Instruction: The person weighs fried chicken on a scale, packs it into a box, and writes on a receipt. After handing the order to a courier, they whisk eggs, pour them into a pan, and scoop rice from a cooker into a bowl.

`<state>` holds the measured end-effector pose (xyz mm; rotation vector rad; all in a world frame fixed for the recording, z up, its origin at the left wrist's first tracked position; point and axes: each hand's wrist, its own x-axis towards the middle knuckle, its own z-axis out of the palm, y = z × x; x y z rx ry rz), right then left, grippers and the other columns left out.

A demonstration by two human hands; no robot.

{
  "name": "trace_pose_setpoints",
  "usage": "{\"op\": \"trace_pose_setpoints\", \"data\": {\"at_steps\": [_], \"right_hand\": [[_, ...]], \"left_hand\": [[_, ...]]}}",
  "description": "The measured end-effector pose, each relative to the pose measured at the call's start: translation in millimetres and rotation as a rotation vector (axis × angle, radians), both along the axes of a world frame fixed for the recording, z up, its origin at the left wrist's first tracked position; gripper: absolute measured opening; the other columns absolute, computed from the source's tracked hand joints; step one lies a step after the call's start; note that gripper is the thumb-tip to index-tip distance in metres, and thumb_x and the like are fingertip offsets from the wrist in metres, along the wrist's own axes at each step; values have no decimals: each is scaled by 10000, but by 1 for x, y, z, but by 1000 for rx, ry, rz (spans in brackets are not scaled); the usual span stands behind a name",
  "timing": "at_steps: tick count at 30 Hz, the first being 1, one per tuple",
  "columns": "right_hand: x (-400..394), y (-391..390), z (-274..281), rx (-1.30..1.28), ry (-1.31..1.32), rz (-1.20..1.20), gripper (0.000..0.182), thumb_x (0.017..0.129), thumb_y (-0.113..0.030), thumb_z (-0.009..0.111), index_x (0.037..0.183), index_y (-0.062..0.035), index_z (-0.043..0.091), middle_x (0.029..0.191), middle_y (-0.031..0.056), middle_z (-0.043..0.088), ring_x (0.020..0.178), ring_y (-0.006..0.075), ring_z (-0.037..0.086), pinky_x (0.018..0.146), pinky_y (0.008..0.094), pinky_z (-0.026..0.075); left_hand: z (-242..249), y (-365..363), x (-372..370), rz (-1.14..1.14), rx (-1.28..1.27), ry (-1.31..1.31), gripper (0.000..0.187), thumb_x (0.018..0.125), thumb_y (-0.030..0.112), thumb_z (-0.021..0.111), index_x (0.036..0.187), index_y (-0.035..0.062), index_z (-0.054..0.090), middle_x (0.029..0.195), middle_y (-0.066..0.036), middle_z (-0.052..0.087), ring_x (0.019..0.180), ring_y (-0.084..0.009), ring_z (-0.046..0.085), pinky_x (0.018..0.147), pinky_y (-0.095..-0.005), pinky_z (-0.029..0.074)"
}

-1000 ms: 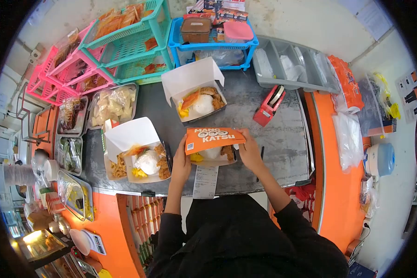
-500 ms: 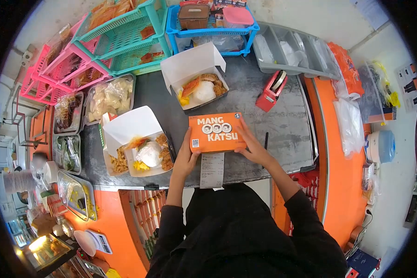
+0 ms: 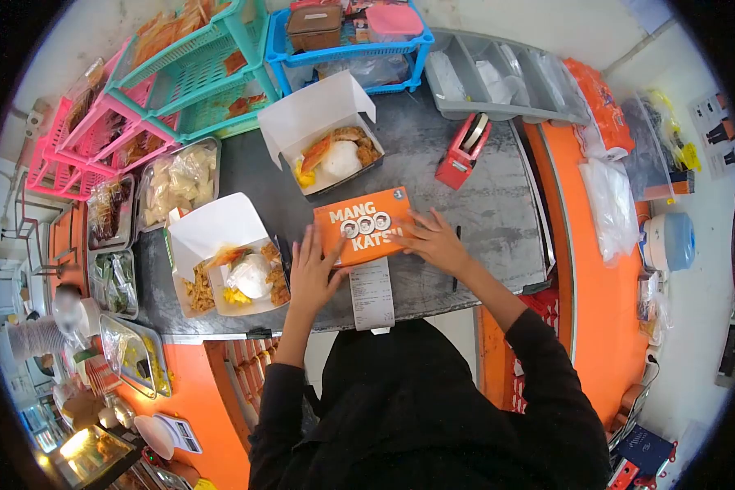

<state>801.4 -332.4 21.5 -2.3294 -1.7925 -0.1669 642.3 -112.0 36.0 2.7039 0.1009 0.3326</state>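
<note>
Lid now down flat: a second ago the orange printed cardboard meal box (image 3: 364,225) stood half open with rice and cutlet showing; now its top is shut and both hands lie on it. Box sits on the grey metal counter (image 3: 498,220), near the front edge, a white paper receipt (image 3: 371,294) just below it and touching its lower edge.

Left hand (image 3: 312,269) rests at the box's left end, fingers spread and flat, pressing rather than gripping. Right hand (image 3: 433,241) covers the right end, fingers likewise extended over the lid, nothing clasped.

Step in hand, by my reading: closing and seating the lid. Next move likely calls for securing the flap, and the red tape dispenser (image 3: 461,151) stands near, up and right of the box.

Two open white cardboard boxes with rice and fried pieces: one (image 3: 237,273) just left of the left hand, one (image 3: 331,155) beyond the orange box. Further out, pink, teal and blue plastic baskets (image 3: 220,73) along the back.
</note>
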Motion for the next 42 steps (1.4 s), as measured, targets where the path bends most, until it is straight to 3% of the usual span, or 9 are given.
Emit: {"op": "trace_pose_setpoints", "data": {"at_steps": [4, 7, 9, 22, 24, 27, 30, 35, 42], "right_hand": [[11, 3, -9, 7, -12, -43, 464, 790, -223, 603, 1234, -223, 468, 1380, 26, 339, 1212, 227, 390, 942, 376, 387], [21, -11, -26, 352, 656, -188, 527, 770, -158, 636, 1256, -158, 433, 1271, 102, 430, 1058, 232, 494, 857, 315, 427], [21, 0, -1, 992, 497, -1036, 470, 734, -72, 658, 1173, -77, 490, 1062, 130, 482, 821, 214, 528, 722, 282, 447], [94, -27, -21, 808, 356, -983, 334, 689, -109, 699, 996, -101, 569, 949, 58, 493, 698, 161, 509, 573, 270, 446], [96, -20, -8, 991, 1388, -1152, 173, 784, -152, 625, 946, -135, 566, 938, 5, 526, 740, 116, 524, 576, 247, 459], [98, -12, -25, 1340, 1557, -1077, 57, 845, -209, 569, 879, -163, 563, 919, -40, 547, 840, 79, 517, 561, 216, 462], [72, -13, -40, 1791, 1627, -715, 59, 848, -182, 572, 828, -130, 553, 1007, -27, 536, 912, 98, 519, 561, 217, 489], [62, -10, -59, 1405, 1110, -953, 55, 821, -78, 593, 810, -68, 540, 1177, 38, 462, 930, 159, 554, 683, 334, 533], [85, -8, -64, 1486, 1341, -1173, 90, 824, -68, 584, 776, -32, 516, 898, 75, 569, 812, 163, 606, 608, 303, 531]], "left_hand": [[-7, -11, 31, -186, 63, -71, 320, 752, 203, 629, 1063, 147, 581, 1181, -43, 525, 1157, -266, 450, 946, -441, 349], [-7, -24, 44, -124, -113, -114, 207, 697, 150, 686, 887, 102, 623, 1045, -26, 593, 1115, -256, 494, 933, -453, 365], [-10, -28, 46, -72, -165, -133, 166, 671, 124, 708, 810, 83, 627, 980, -27, 614, 1101, -251, 509, 926, -456, 373], [-7, -31, 46, 14, -311, -43, 263, 721, 144, 670, 955, 73, 572, 940, -75, 603, 1009, -268, 549, 962, -477, 345], [-9, -32, 44, 11, -310, -3, 277, 724, 146, 667, 970, 74, 562, 951, -83, 599, 1007, -269, 548, 963, -471, 346], [-11, -33, 46, -2, -262, -84, 263, 732, 152, 661, 962, 72, 564, 944, -92, 598, 999, -266, 554, 965, -470, 343], [-12, -33, 46, 5, -273, -85, 253, 738, 156, 657, 959, 76, 563, 967, -104, 604, 991, -271, 559, 972, -472, 331], [-17, -32, 45, -16, -265, -108, 247, 746, 149, 646, 963, 67, 560, 1043, -139, 596, 1008, -279, 554, 980, -490, 308], [-15, -37, 47, -19, -241, -160, 241, 720, 128, 649, 933, 56, 561, 983, -134, 608, 1010, -283, 554, 963, -505, 307]]}}
